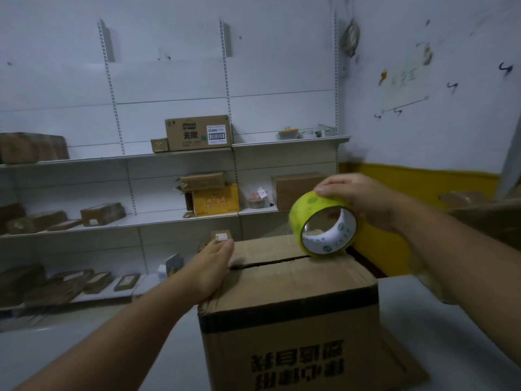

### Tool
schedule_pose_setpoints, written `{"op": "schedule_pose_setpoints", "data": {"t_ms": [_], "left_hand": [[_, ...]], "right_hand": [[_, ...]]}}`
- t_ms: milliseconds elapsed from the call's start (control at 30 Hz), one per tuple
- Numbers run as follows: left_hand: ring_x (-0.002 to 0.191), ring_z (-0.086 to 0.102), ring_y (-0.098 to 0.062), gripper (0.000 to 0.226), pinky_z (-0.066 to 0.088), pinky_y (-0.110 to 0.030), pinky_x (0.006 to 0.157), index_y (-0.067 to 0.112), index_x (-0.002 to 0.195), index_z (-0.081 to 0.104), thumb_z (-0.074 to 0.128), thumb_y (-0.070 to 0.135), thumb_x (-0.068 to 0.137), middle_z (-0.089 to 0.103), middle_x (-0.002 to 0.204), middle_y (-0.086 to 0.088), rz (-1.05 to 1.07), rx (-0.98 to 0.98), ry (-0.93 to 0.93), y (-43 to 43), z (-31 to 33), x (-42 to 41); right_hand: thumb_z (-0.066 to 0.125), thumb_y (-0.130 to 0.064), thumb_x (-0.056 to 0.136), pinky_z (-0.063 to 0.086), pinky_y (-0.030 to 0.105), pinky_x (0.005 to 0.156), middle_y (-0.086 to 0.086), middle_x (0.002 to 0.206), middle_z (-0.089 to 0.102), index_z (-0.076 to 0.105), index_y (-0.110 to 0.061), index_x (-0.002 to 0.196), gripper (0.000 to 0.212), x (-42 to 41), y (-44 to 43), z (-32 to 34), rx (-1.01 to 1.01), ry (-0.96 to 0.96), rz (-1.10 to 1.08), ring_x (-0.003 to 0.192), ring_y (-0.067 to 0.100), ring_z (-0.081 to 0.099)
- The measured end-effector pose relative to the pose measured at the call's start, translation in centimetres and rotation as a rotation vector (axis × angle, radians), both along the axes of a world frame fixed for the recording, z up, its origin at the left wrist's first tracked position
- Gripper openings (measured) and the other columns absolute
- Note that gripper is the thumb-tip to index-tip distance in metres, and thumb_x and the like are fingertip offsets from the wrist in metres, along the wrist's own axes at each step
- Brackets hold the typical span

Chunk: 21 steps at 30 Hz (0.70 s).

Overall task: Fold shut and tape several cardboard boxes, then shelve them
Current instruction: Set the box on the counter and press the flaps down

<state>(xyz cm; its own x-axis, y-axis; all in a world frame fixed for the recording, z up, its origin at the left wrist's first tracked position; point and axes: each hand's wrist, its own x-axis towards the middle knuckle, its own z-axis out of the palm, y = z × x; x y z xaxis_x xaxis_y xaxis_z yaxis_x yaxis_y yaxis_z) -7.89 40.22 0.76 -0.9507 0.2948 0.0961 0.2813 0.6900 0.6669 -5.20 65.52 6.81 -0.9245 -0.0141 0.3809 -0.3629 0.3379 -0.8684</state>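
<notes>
A brown cardboard box (pixel 298 300) with black print stands on the grey table in front of me. Its top flaps are folded down, with a dark seam running across the top. My left hand (pixel 210 266) lies flat on the left end of the top, at the seam, fingers straight. My right hand (pixel 358 197) grips a yellow-green roll of tape (pixel 321 222) from above. The roll stands on edge and touches the right end of the seam.
White wall shelves (pixel 169 215) behind the table carry several cardboard boxes, among them a large printed one (pixel 197 132) and a yellow one (pixel 215 200). A small labelled box (pixel 221 237) stands just beyond my left fingertips. More cardboard (pixel 485 213) lies at the right.
</notes>
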Motion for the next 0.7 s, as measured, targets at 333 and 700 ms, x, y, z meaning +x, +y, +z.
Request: {"op": "schedule_pose_setpoints", "data": {"t_ms": [333, 700], "left_hand": [[0.139, 0.027, -0.024, 0.048, 0.021, -0.036, 0.112, 0.014, 0.149, 0.021, 0.019, 0.032, 0.104, 0.026, 0.153, -0.01, 0.006, -0.118, -0.026, -0.1, 0.1, -0.3], [0.146, 0.009, -0.02, 0.044, 0.011, -0.031, 0.115, 0.005, 0.145, 0.022, 0.025, 0.018, 0.103, 0.014, 0.157, -0.009, -0.007, -0.317, 0.017, 0.6, 0.5, 0.4]], "right_hand": [[0.055, -0.035, 0.091, 0.031, 0.027, 0.049, -0.004, 0.044, 0.039, 0.053, -0.022, 0.039, 0.054, -1.0, 1.3, -0.3, 0.142, -0.094, 0.104, 0.044, 0.016, 0.033], [0.036, -0.061, 0.09, 0.037, 0.02, 0.052, -0.007, 0.053, 0.042, 0.045, -0.019, 0.057, 0.055, -0.2, 4.8, -2.2, 1.078, -0.393, -0.13, 0.04, 0.004, 0.039]]}}
